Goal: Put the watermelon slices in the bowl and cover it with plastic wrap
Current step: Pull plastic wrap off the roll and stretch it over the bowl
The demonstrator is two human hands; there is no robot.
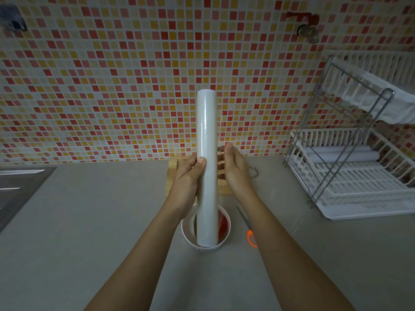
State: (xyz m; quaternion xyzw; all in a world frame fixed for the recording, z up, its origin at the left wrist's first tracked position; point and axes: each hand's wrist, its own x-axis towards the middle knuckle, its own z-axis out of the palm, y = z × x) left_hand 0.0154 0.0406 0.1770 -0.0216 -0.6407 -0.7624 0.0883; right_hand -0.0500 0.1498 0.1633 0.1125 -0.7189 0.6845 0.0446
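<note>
Now L hand (pixel 187 176) grips wrap roll (pixel 207 140) over bowl (pixel 187 230); R hand (pixel 235 171) open beside.

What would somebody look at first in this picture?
Probably the tall white roll of plastic wrap, held upright in the middle, with the left hand gripping it and the right hand open beside it. Right under it sits a white bowl with red watermelon slices inside. Behind everything, the wall of red, orange and yellow tiles is very bright.
</note>
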